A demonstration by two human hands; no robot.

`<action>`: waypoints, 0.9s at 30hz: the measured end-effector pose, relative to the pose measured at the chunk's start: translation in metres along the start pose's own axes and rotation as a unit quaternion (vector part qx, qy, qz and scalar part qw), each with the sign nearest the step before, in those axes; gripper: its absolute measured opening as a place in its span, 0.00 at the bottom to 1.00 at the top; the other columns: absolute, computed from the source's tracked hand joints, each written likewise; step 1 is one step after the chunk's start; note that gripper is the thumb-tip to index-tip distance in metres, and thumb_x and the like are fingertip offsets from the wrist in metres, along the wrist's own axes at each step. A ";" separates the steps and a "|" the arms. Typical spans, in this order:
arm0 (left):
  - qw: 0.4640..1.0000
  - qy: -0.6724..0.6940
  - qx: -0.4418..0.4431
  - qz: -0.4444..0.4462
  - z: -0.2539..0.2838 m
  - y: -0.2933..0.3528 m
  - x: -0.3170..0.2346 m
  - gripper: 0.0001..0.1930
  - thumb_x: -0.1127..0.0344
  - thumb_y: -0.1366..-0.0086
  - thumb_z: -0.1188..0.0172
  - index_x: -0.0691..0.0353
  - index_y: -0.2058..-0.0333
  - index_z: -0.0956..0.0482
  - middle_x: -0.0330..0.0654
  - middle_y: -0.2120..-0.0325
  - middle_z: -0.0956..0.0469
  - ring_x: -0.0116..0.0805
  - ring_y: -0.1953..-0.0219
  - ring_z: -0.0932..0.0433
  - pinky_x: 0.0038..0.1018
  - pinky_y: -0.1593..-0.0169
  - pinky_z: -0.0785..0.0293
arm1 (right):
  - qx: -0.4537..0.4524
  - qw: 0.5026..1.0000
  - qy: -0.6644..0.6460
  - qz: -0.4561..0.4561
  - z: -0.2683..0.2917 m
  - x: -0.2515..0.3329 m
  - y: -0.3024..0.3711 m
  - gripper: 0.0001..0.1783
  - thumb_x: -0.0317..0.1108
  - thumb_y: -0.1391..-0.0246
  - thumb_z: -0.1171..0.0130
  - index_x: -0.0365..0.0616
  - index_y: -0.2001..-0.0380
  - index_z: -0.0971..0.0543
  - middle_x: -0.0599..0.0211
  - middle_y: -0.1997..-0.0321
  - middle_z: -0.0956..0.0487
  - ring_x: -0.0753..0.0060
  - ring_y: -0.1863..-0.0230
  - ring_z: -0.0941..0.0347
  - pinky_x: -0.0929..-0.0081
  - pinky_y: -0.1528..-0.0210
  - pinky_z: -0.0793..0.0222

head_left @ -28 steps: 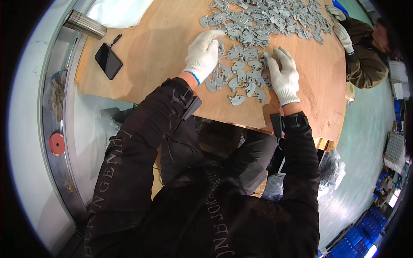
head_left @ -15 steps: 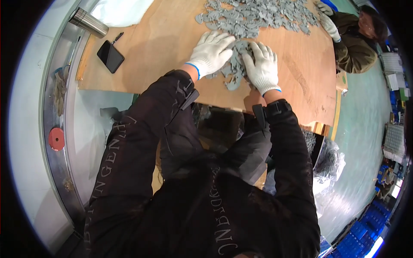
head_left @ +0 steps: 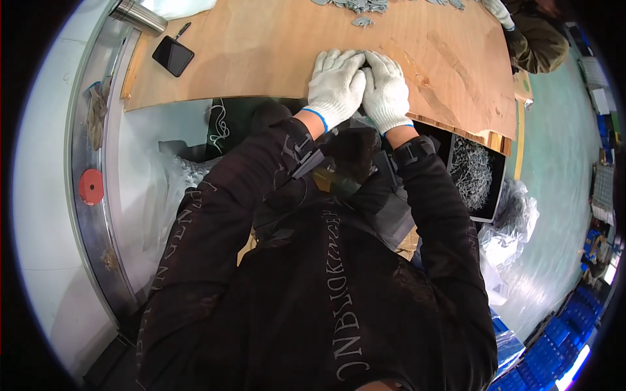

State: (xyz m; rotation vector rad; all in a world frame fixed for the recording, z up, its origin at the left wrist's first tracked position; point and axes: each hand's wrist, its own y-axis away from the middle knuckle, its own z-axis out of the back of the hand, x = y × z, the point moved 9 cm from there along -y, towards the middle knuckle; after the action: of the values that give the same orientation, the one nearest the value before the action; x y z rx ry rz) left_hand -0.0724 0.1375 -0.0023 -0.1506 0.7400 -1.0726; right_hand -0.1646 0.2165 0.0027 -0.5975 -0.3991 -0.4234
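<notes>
Both my hands wear white knitted gloves with blue cuffs and lie palm down at the table's near edge. My left hand [head_left: 336, 85] has its fingers stretched forward, and its thumb side meets the other glove. Close against it, my right hand [head_left: 386, 88] is also extended, its fingertips angled inward. Whatever lies beneath the palms is hidden. Small grey bits show dimly just below the edge between my wrists. Farther off on the table lie a flat grey piece [head_left: 363, 22] and a heap of similar thin grey pieces [head_left: 355, 5], cut by the top of the view.
On the wooden table [head_left: 261, 58] a phone [head_left: 173, 56] lies left, near a steel flask [head_left: 140, 15]. A black bin of grey scraps [head_left: 471, 173] stands below the right edge, beside clear plastic bags [head_left: 512, 221]. A co-worker's gloved hand [head_left: 499, 12] rests at the far right.
My hands have come together and drawn back to the near edge. The grey pieces that lay between them no longer show on the tabletop. The whole view has tilted toward me.
</notes>
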 end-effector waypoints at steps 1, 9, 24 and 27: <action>1.000 -0.002 -0.014 0.006 0.002 0.005 -0.002 0.21 0.59 0.24 0.46 0.57 0.37 0.20 0.47 0.34 0.21 0.57 0.32 0.27 0.53 0.24 0.39 | -0.003 0.999 -0.031 -0.025 0.002 0.001 0.006 0.22 0.36 0.30 0.42 0.43 0.36 0.18 0.49 0.35 0.17 0.43 0.31 0.24 0.51 0.26 0.31; 0.996 -0.009 0.000 -0.094 0.010 0.036 -0.026 0.18 0.65 0.27 0.45 0.63 0.42 0.20 0.49 0.39 0.19 0.56 0.40 0.24 0.51 0.33 0.32 | -0.051 0.995 -0.080 -0.032 0.020 0.017 0.048 0.20 0.30 0.34 0.40 0.42 0.41 0.17 0.50 0.39 0.15 0.43 0.34 0.22 0.52 0.29 0.28; 0.960 0.145 0.236 0.039 0.051 0.052 -0.029 0.12 0.60 0.25 0.43 0.58 0.52 0.15 0.46 0.47 0.15 0.53 0.44 0.18 0.47 0.41 0.22 | 0.149 0.959 -0.147 -0.190 0.062 0.015 0.080 0.17 0.36 0.31 0.35 0.39 0.45 0.15 0.47 0.47 0.12 0.52 0.44 0.13 0.64 0.41 0.19; 0.971 0.162 0.157 0.084 0.054 0.026 0.004 0.14 0.56 0.25 0.42 0.56 0.50 0.15 0.48 0.45 0.16 0.54 0.41 0.20 0.48 0.37 0.24 | 0.119 0.964 -0.128 -0.199 0.067 -0.003 0.058 0.17 0.38 0.32 0.33 0.38 0.47 0.14 0.47 0.50 0.12 0.52 0.46 0.13 0.64 0.42 0.19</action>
State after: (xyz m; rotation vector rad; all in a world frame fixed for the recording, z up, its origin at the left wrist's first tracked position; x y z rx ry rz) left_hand -0.0188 0.1339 0.0246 0.3616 0.8469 -1.0491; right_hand -0.1545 0.3013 0.0263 -0.3348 -0.8135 -0.6733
